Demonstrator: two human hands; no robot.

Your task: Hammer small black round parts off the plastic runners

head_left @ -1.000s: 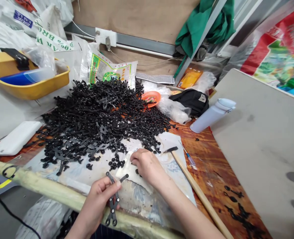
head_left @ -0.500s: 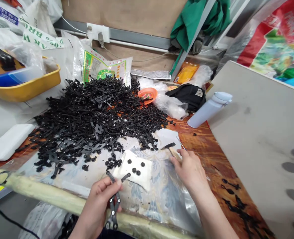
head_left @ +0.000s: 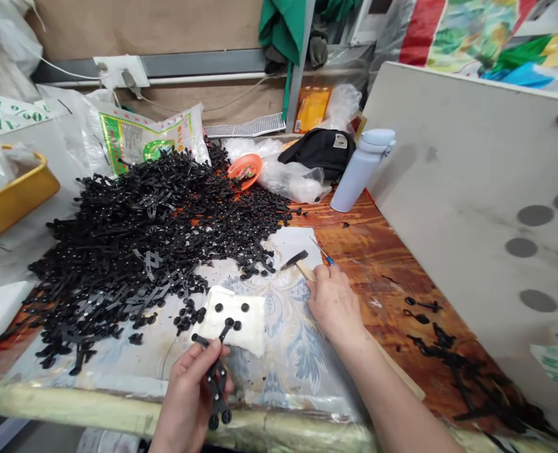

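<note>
My left hand is closed around a black jointed linkage of crossed, riveted bars, near the table's front edge. One upper arm of the linkage reaches over a white cloth pad, its tip close to small round black caps lying there. My right hand has its fingers curled over the wooden handle of a hammer, whose dark head points left. The handle shows again beyond my forearm. Just past my fingertips is a thin tool with a blue handle.
A large heap of black linkages covers the table's left and back. An orange dish, a black bag and a pale blue bottle stand behind. More black parts lie right, beside a grey panel.
The view has swung to the right. My right hand has come down onto the hammer handle and its fingers have closed. My left hand still holds the linkage, its arm tip now nearer the caps.
</note>
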